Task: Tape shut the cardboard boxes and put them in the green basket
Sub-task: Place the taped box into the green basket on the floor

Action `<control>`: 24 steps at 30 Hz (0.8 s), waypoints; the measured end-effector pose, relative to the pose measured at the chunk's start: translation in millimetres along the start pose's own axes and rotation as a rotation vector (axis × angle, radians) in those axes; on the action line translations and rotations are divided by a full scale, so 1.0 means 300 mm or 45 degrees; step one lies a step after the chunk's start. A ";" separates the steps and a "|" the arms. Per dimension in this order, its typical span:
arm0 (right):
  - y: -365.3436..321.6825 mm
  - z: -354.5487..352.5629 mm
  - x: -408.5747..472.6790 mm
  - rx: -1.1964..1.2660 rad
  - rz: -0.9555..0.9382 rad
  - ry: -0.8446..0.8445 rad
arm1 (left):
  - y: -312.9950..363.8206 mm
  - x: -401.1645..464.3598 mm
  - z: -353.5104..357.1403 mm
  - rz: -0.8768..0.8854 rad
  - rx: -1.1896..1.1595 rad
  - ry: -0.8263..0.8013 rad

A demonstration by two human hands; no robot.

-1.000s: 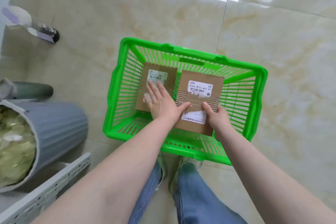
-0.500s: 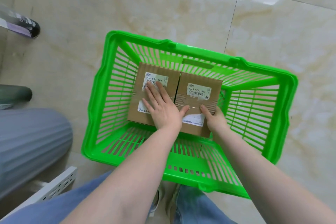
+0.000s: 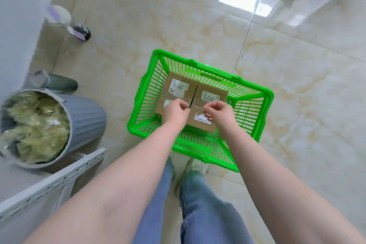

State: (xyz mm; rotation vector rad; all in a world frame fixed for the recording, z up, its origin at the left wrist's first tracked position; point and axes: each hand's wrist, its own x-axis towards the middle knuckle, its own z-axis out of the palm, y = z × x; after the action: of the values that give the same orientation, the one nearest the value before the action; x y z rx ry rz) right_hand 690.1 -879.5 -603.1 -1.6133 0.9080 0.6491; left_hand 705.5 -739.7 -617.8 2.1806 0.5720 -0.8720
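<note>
Two cardboard boxes (image 3: 195,103) are sitting side by side in the green basket (image 3: 255,93), left hand (image 3: 175,112) and right hand (image 3: 218,112) hovering above with fingers curled, holding nothing I can make out; boxes probably light, stiff, best gripped by the sides.

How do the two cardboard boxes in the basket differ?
The left cardboard box lies farther from the person; the right cardboard box sits nearer. The left one's printed label starts 576, the right one's 436. Both lie flat, side by side, touching, in the green basket.
</note>
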 end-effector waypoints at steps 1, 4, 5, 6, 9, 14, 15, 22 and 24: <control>-0.048 -0.008 -0.080 0.007 -0.029 -0.064 | 0.007 -0.066 -0.058 -0.006 -0.134 -0.004; -0.196 -0.031 -0.326 0.013 -0.070 -0.229 | 0.026 -0.295 -0.244 -0.068 -0.557 0.008; -0.244 -0.035 -0.407 0.005 -0.085 -0.282 | 0.029 -0.375 -0.308 -0.109 -0.714 0.003; -0.287 -0.034 -0.486 -0.006 -0.111 -0.341 | 0.027 -0.458 -0.374 -0.154 -0.853 0.001; -0.405 -0.008 -0.715 -0.105 -0.183 -0.550 | -0.016 -0.718 -0.556 -0.234 -1.153 0.087; -0.513 0.131 -1.078 -0.291 -0.279 -0.864 | -0.174 -1.189 -0.750 -0.283 -1.596 0.418; -0.520 0.168 -1.147 -0.340 -0.291 -0.923 | -0.208 -1.272 -0.769 -0.288 -1.691 0.482; -0.465 0.458 -1.609 -0.677 -0.367 -1.277 | -0.462 -1.742 -0.842 -0.314 -2.190 0.953; -0.416 0.545 -1.751 -0.768 -0.397 -1.367 | -0.544 -1.863 -0.853 -0.286 -2.263 1.058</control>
State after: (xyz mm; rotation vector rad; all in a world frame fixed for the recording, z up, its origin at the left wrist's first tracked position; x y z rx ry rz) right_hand 512.1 -594.5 -150.0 -1.5192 -0.3555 1.4373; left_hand 334.0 -517.2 -151.8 0.6543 1.2822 0.5371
